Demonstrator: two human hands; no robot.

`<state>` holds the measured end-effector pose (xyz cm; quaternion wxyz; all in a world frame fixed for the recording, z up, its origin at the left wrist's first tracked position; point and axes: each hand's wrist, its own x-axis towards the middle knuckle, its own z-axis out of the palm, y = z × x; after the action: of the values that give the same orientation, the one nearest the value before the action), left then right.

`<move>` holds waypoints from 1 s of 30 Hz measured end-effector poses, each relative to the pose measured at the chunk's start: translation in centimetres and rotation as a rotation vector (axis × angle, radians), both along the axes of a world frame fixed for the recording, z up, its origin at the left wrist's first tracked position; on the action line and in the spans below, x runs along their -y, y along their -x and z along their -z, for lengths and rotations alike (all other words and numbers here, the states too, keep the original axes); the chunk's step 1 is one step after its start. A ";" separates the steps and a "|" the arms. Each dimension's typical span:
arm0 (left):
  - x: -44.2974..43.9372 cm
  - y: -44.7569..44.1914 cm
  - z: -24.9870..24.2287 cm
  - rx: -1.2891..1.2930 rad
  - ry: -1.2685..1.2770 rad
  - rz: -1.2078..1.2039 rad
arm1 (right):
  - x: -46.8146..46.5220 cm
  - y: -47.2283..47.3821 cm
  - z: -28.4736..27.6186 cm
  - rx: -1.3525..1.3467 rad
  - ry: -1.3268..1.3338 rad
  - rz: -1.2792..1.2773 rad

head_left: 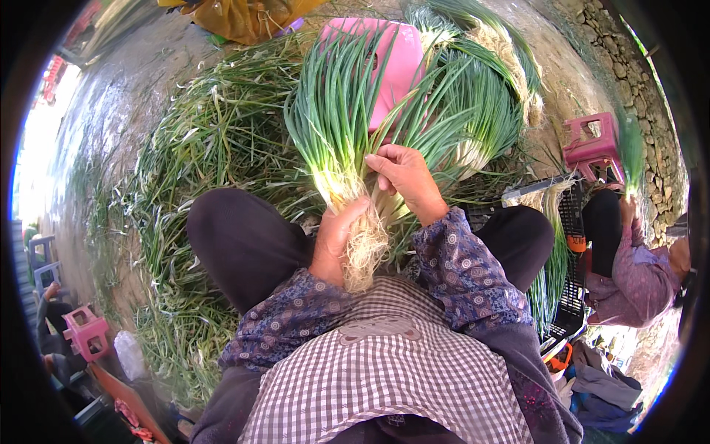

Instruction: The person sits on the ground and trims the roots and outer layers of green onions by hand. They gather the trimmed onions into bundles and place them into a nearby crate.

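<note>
My left hand [337,238] is closed round the pale lower stems of a bunch of green onions [341,122], just above its tangled roots. The green leaves fan upward over a pink plastic stool [402,72]. At the bunch's right side is my right hand [405,177], thumb and index finger brought together near the stems; whether a thin leaf is pinched between them cannot be made out. More green onions [444,125] lie behind my right hand, and a larger bundle [485,100] rests to the right of the stool.
A heap of loose leaves [222,127] covers the ground on the left. Right of my knee, a black plastic crate [571,288] holds green onions. Beyond it a co-worker [638,283] holds a bunch beside another pink stool [593,141]. An orange-brown sack [238,19] lies at the top.
</note>
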<state>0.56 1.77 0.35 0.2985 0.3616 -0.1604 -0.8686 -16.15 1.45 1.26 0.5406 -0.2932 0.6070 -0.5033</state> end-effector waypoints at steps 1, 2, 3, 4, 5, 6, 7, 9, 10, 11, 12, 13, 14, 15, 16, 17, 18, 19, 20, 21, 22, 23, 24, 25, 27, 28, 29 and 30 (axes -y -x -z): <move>-0.1 0.0 -0.1 -0.004 -0.011 0.008 | -0.1 0.2 0.1 0.027 0.012 0.005; -0.2 0.1 -0.3 -0.009 -0.019 0.015 | -0.3 0.1 0.2 0.068 0.073 0.027; -0.1 0.1 -0.5 -0.035 -0.004 0.016 | -0.4 0.0 0.2 0.048 0.051 0.057; -0.1 0.1 -0.6 0.001 0.000 0.027 | -0.6 -0.3 0.2 0.035 0.047 0.070; -0.1 0.1 -0.7 -0.020 -0.014 0.026 | -0.7 -0.6 0.3 0.005 0.089 0.122; -0.1 0.1 -0.7 0.008 -0.010 0.028 | -0.8 -0.7 0.3 -0.051 0.057 0.142; 0.1 0.1 -0.7 0.020 0.020 0.028 | -0.8 -0.6 0.2 -0.101 0.054 0.139; 0.1 0.0 -0.5 0.133 0.043 0.082 | -1.4 0.2 0.1 -0.155 0.090 0.213; 0.1 -0.1 -0.4 0.057 0.053 0.063 | -1.7 0.9 0.1 -0.133 0.212 0.395; -0.1 0.0 -0.3 -0.001 0.074 0.051 | -2.2 2.3 0.0 -0.109 0.308 0.575; -0.3 -0.5 -0.4 -0.015 0.055 0.086 | -3.6 3.8 -0.2 -0.147 0.254 0.606; -0.4 -0.4 -0.4 0.087 0.017 0.061 | -4.8 5.1 -0.3 -0.187 0.253 0.659; -0.6 -0.8 -0.7 0.111 0.015 0.091 | -6.7 4.9 0.1 -0.242 0.142 0.580; -1.0 -0.7 -0.9 0.062 0.011 0.064 | -8.6 4.0 0.7 -0.270 0.196 0.439; -0.8 -0.6 -1.2 -0.004 -0.007 0.139 | -10.7 3.4 1.3 -0.380 0.027 0.288; -1.2 -0.4 -1.5 -0.085 0.059 0.147 | -12.4 2.0 2.3 -0.641 0.002 0.170; -1.1 -0.5 -1.9 -0.078 0.032 0.192 | -13.8 0.6 3.2 -0.624 -0.034 0.043; -0.7 -0.5 -2.4 -0.022 0.059 0.276 | -14.6 -0.3 4.2 -0.593 -0.049 -0.132; -1.1 -0.3 -2.5 0.013 0.149 0.180 | -14.7 -1.1 5.2 -0.677 0.056 -0.237; -0.7 -0.4 -2.7 -0.019 0.185 0.264 | -14.6 -1.4 6.1 -0.696 0.140 -0.227; -0.7 -0.2 -2.7 0.032 0.162 0.281 | -14.4 -1.6 6.7 -0.728 0.220 -0.149; -0.7 -0.1 -2.5 -0.031 0.176 0.317 | -14.3 -1.4 7.2 -0.689 0.225 -0.090; -0.5 0.1 -2.3 0.000 0.208 0.314 | -13.8 -1.2 7.4 -0.680 0.218 -0.059; -0.4 0.2 -2.0 0.019 0.246 0.318 | -13.6 -0.8 7.3 -0.685 0.192 0.012; -0.5 0.4 -1.4 0.039 0.255 0.257 | -13.4 -0.4 6.7 -0.587 0.281 0.100; -0.6 0.3 -1.1 0.041 0.253 0.238 | -13.6 -0.3 6.2 -0.565 0.275 0.150; -0.9 0.2 -0.9 -0.008 0.277 0.242 | -13.8 -0.4 5.7 -0.515 0.314 0.166; -0.9 0.2 -0.7 -0.006 0.324 0.239 | -14.0 -0.4 5.3 -0.471 0.320 0.198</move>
<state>0.36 2.65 1.07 0.2482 0.2846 -0.3387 -0.8618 -15.75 15.48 -4.05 0.2801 -0.4226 0.6544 -0.5610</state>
